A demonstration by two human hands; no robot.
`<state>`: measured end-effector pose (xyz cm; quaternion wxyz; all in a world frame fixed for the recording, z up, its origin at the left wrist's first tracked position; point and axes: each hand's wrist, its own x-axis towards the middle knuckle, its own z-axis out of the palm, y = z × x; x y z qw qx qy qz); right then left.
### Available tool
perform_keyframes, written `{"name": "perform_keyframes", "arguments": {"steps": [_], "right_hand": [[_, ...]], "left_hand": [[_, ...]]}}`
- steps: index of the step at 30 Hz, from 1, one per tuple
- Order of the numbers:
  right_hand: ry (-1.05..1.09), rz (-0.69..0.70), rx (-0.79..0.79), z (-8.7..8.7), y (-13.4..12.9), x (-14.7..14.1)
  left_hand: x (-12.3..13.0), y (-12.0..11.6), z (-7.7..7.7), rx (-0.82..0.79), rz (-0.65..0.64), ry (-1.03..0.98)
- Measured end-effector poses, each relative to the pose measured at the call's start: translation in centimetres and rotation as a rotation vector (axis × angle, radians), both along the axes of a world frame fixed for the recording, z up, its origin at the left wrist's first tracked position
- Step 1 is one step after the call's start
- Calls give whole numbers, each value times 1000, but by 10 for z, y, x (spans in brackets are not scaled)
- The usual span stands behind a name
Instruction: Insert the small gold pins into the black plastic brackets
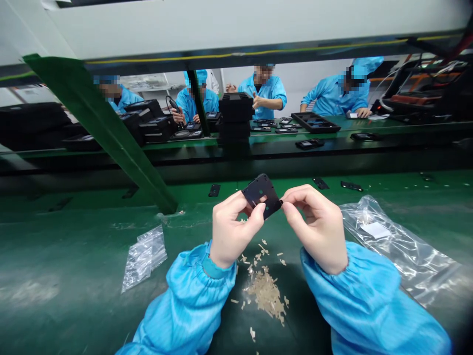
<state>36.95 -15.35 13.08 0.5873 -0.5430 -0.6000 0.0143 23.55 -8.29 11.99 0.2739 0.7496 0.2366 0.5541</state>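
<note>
A small flat black plastic part [261, 193] with holes in it is held up over the green bench [74, 256], tilted. My left hand [232, 231] grips its lower left edge between thumb and fingers. My right hand [318, 228] pinches at its right edge with thumb and forefinger. Both arms wear blue sleeves. Below the hands lies a heap of small pale strips [266, 292] on the bench.
A small clear bag [144, 256] lies at the left, a larger crinkled clear bag [395, 246] at the right. A green slanted post [107, 133] rises at the left. Black parts [309, 143] ride the belt beyond. Several co-workers in blue sit across, by stacked black trays [236, 116].
</note>
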Motion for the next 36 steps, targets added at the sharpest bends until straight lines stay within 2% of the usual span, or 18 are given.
{"name": "perform_keyframes", "arguments": {"steps": [5, 15, 28, 36], "right_hand": [[-55, -43, 32, 0, 0, -2], [-5, -25, 27, 1, -1, -3], [-15, 63, 6, 11, -14, -12], [-89, 89, -23, 17, -21, -16]], "left_hand": [[0, 0, 0, 14, -11, -16], [-2, 1, -1, -13, -61, -35], [-3, 9, -8, -364, -376, -221], [-2, 14, -5, -317, -476, -216]]}}
